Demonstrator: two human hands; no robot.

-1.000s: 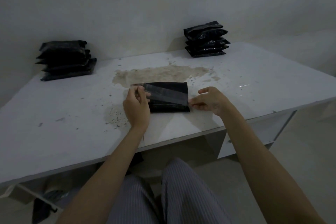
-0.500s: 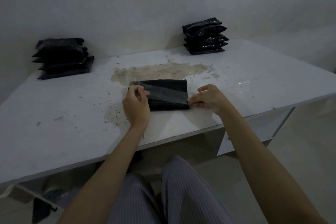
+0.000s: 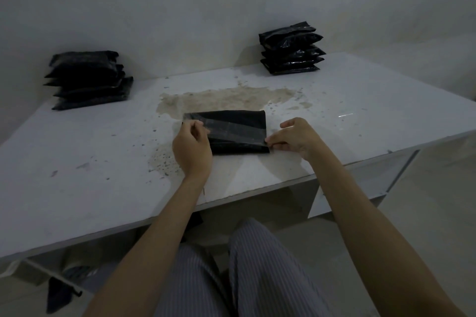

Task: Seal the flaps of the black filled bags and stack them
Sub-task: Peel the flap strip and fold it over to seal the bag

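A black filled bag (image 3: 239,117) lies flat on the white table (image 3: 77,162), close to the front edge. A glossy flap (image 3: 231,131) runs slantwise across its top. My left hand (image 3: 192,148) pinches the flap's left end, with the fingers curled over the bag's left edge. At the right end of the flap, by the bag's near right corner, my right hand (image 3: 296,137) pinches it between thumb and fingers. One stack of black bags (image 3: 88,80) stands at the back left, another stack of black bags (image 3: 291,49) at the back right.
A brownish stain (image 3: 226,96) spreads over the table just behind the bag. The wall rises directly behind the table. My striped trouser legs (image 3: 231,270) are under the front edge, and a dark object (image 3: 59,296) hangs below the table at the left.
Both hands have kept their pinch on the flap's ends and hardly shifted. The bag has stayed in place; the view has dipped slightly.
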